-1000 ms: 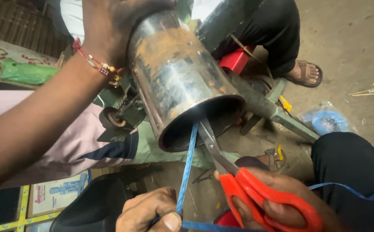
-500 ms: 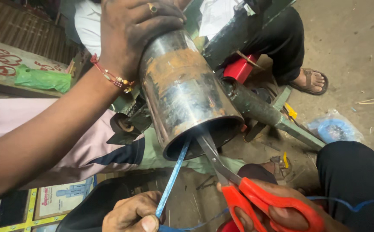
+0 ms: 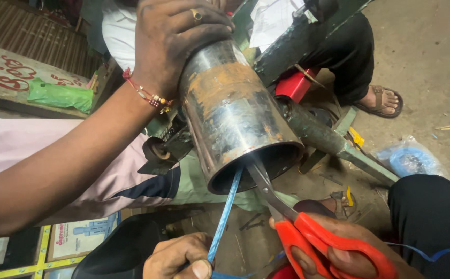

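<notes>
— Three hands are in view. Which belong to the wearer?

— The two at the bottom edge. The left hand (image 3: 178, 256) has its fingers pinched tight on a blue strip (image 3: 226, 209). The right hand (image 3: 338, 250) has its fingers curled through the red-orange handles of the scissors (image 3: 320, 240). The third, a co-worker's hand (image 3: 176, 41) with a ring and a beaded bracelet, comes in from 9 o'clock and clasps the top of the metal cylinder (image 3: 232, 111).

— Where is the cylinder from the fingers?

— At about 12 o'clock from the left hand and 11 o'clock from the right. It is tilted, with its open mouth facing down towards 5 o'clock. The strip's long axis runs from the pinch up towards 1 o'clock and into that mouth. The scissor blades slant in beside it, close to the strip at the rim. I can't tell whether they touch. The right hand looks slightly nearer to the mouth.

— Any packages or signs?

— There's a green packet (image 3: 59, 95) at 9 o'clock, lying on a pale board with red lettering (image 3: 5, 70). At 7 o'clock are flat printed boxes (image 3: 82, 235), pale with a blue picture, next to yellow-edged ones. A red box (image 3: 293, 85) sits at 1 o'clock under the green frame (image 3: 349, 150). A clear bag holding something blue (image 3: 408, 157) lies on the floor at 3 o'clock.
</notes>
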A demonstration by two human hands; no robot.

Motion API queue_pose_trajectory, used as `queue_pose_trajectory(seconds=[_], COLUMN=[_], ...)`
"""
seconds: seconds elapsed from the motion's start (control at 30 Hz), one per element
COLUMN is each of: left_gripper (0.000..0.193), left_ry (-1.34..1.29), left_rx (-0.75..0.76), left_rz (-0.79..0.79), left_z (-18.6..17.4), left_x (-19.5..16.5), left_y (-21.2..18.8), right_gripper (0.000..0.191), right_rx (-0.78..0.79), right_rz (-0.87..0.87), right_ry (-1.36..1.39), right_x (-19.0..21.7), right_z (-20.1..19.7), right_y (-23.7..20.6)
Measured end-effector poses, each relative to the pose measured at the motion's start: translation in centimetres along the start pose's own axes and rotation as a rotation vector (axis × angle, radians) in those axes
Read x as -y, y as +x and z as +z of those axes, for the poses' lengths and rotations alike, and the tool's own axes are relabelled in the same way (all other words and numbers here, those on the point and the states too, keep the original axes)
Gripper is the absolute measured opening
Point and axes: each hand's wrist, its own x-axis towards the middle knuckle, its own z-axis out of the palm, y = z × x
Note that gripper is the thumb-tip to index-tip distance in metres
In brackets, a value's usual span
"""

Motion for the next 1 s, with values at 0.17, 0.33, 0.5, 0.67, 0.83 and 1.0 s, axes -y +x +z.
queue_pose_trajectory(seconds=[0.17, 0.33, 0.5, 0.67, 0.83, 1.0], left_gripper=[0.031, 0.034, 0.033, 0.030, 0.021, 0.018], left_ry=[0.017, -0.014, 0.019, 0.034, -0.014, -0.018], left_rx=[0.016, -0.018, -0.012, -0.017, -0.052, -0.081], left_rz=[0.003, -0.142, -0.086, -0.093, -0.168, -0.188], left_z=[-0.3, 0.0, -0.1, 0.4, 0.9, 0.9], left_x=[0.3, 0.0, 0.4, 0.3, -0.6, -0.6], left_y=[0.3, -0.2, -0.2, -0.1, 0.1, 0.4], right_gripper=[0.074, 0.090, 0.091, 0.091, 0.091, 0.090], right_rx=[-0.077, -0.100, -0.071, -0.064, -0.122, -0.088], right_rz=[0.256, 0.012, 0.010, -0.029, -0.014, -0.022], right_ry=[0.620, 0.032, 0.044, 0.062, 0.072, 0.075], right_x=[0.0, -0.6, -1.7, -2.3, -2.2, -2.1], right_z=[1.2, -0.5, -3.0, -2.8, -2.3, -2.2], right_y=[1.4, -0.6, -0.2, 0.5, -0.3, -0.3])
